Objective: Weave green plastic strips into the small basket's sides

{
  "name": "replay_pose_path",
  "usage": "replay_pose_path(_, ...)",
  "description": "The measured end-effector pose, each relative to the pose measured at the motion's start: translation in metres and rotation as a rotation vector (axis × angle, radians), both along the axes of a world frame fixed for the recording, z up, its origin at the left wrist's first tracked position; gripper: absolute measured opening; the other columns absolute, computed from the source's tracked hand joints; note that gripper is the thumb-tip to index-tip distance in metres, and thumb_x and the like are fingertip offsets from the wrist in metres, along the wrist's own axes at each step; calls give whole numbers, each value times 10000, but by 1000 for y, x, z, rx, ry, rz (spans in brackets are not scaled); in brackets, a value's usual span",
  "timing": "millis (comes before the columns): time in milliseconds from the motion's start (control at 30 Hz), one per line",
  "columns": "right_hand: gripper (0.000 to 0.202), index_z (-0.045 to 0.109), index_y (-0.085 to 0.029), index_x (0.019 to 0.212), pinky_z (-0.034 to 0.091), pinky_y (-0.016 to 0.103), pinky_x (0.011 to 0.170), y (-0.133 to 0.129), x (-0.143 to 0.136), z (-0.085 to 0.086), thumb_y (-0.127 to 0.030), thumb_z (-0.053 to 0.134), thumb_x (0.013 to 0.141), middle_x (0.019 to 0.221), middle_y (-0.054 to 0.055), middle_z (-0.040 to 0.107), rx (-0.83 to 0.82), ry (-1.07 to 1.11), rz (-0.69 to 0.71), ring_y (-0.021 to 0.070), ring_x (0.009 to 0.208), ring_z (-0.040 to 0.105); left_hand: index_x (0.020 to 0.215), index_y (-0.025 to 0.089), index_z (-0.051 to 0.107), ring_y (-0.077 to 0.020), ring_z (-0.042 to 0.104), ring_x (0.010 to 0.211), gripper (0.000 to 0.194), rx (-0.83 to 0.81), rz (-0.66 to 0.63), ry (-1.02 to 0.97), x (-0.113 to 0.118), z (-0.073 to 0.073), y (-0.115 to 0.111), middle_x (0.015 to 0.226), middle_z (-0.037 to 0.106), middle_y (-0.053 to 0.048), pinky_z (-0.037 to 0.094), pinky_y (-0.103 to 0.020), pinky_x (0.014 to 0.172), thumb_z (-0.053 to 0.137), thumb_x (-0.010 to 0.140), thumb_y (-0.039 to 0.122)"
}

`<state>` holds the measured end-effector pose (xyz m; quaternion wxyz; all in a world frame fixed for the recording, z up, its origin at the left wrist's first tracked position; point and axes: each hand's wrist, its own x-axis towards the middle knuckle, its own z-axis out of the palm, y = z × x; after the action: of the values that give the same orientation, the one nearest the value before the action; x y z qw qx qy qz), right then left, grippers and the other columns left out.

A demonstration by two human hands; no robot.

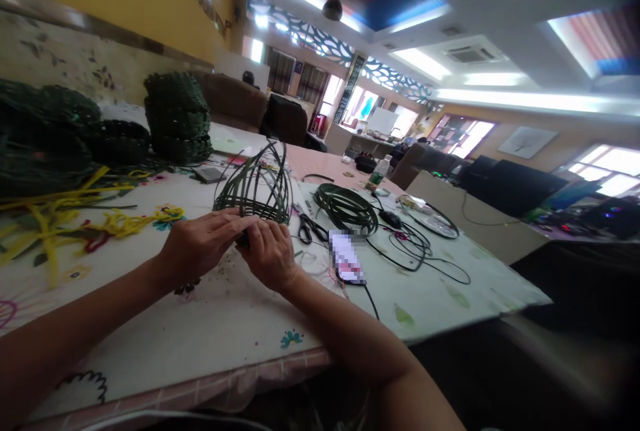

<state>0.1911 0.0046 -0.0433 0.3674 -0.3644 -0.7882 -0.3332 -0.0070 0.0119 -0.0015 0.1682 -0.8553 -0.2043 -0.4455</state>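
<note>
A partly woven basket (pixel 257 194) of dark green strips stands on the table in front of me, its long strips rising and gathering at the top. My left hand (pixel 203 241) grips its near side, fingers closed along the woven rows. Right beside it, my right hand (pixel 270 251) is closed on the basket's near rim, with the fingertips of both hands almost meeting. The lower part of the basket is hidden behind my hands. To the right lie black-handled scissors (pixel 311 228) and a coil of dark green strip (pixel 345 208).
Finished-looking green baskets (pixel 177 114) are stacked at the back left, near yellow strips (pixel 47 218). On the right are a phone (pixel 347 258), a bottle (pixel 380 172), a computer mouse (pixel 390 219) and a loose cord (pixel 425 251). The table edge (pixel 200 388) runs close in front of me.
</note>
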Motion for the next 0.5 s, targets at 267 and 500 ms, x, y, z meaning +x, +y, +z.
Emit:
replay_pose_path(267, 392, 663, -114, 1238, 511, 386, 803, 0, -2, -3, -430, 489, 1085, 1135, 171, 730, -15, -59, 12, 254, 991, 635, 1365, 256, 672, -242, 733, 961, 340, -225, -42, 37, 1, 9, 2, 1128, 793, -77, 600, -357, 882, 535, 1054, 275)
replay_pose_path(500, 295, 608, -156, 1293, 565, 428, 1092, -9, 7, 19, -310, 580, 1043, 1402, 201, 616, -168, 164, 278, 261, 1354, 584, 1248, 246, 638, -208, 713, 755, 292, -518, -63, -183, -3, 10, 8, 928, 750, -40, 593, -309, 682, 629, 958, 281)
